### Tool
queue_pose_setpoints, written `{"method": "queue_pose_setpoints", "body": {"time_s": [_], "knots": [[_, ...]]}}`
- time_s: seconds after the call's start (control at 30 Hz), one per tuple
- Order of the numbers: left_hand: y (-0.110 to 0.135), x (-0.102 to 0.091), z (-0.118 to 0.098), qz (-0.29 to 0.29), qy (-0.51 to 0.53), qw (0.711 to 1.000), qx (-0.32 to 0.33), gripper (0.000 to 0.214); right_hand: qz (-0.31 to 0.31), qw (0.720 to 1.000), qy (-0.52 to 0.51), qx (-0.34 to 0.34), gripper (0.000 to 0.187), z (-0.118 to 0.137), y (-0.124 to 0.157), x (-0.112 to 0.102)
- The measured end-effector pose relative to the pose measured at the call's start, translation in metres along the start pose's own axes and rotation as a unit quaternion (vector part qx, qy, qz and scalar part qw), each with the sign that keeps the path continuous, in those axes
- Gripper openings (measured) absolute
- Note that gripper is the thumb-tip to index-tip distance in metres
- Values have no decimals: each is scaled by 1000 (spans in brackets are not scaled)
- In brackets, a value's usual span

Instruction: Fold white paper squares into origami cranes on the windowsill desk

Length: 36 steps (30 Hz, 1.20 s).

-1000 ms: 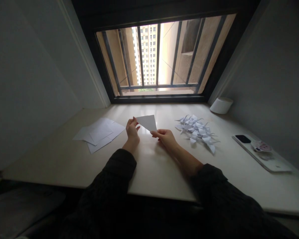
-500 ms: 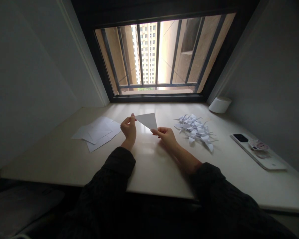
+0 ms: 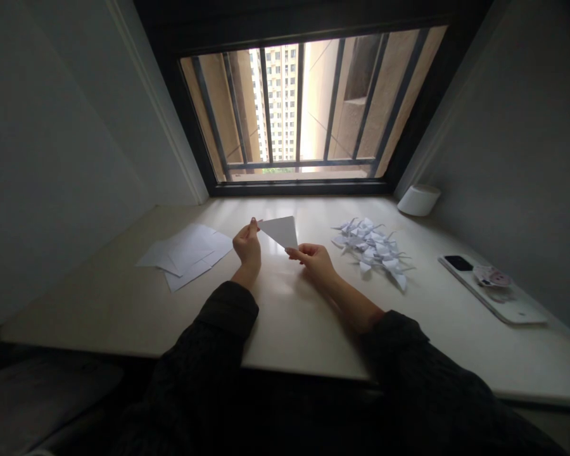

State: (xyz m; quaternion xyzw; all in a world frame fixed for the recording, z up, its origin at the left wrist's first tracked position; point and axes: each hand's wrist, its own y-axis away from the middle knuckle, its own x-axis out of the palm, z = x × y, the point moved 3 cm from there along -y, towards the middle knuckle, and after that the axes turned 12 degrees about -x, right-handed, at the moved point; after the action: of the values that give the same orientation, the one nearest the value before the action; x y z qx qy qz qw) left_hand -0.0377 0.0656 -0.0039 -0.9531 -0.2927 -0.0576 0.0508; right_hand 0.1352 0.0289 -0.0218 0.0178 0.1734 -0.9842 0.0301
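Observation:
A sheet of white paper folded into a triangle (image 3: 281,231) is held up above the white sill, between my two hands. My left hand (image 3: 247,246) pinches its left corner between thumb and fingers. At the lower right corner, my right hand (image 3: 313,256) grips the paper with thumb and fingertips. To the left lies a loose stack of white paper sheets (image 3: 190,250). On the right is a pile of folded white paper cranes (image 3: 373,247), apart from my right hand.
A white phone (image 3: 494,291) with a round pinkish grip on its back lies at the right. Near the window corner stands a white cylindrical object (image 3: 418,199). The barred window (image 3: 299,114) closes off the back, and walls flank both sides of the sill (image 3: 304,329).
Both hands have drawn very slightly closer together, the left moving a little right. The triangle of paper stays pinched at the same corners.

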Motion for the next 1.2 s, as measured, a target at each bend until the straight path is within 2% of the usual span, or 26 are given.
{"method": "queue_pose_setpoints", "body": {"time_s": [0.23,0.33,0.4,0.5,0.6,0.67,0.77,0.97,1.07,1.2], "knots": [[-1,1,3,2,70,990,-124,37,1,1000,7,5,34,1,0,1],[-9,-8,0,-34,102,983,-149,36,-7,1000,5,9,35,-1,-1,-6],[-11,-13,-10,-43,82,991,-93,35,-21,1000,4,8,36,-2,-3,-11],[2,-12,-31,-10,22,999,45,25,-34,999,28,1,35,-2,-6,-17],[26,-3,-50,57,-67,981,170,11,-36,996,85,-15,33,-1,-7,-20],[39,3,-55,100,-130,962,218,25,-36,993,111,-23,33,0,-7,-21],[47,8,-55,135,-158,958,200,34,-36,991,128,-31,35,0,-6,-20],[50,9,-56,159,-88,977,116,27,-43,989,136,-35,40,-1,-6,-20],[49,10,-54,167,-82,974,131,21,-41,989,137,-35,40,-1,-5,-21],[41,8,-46,158,-90,972,151,7,3,991,130,-36,39,2,-5,-20]]}}
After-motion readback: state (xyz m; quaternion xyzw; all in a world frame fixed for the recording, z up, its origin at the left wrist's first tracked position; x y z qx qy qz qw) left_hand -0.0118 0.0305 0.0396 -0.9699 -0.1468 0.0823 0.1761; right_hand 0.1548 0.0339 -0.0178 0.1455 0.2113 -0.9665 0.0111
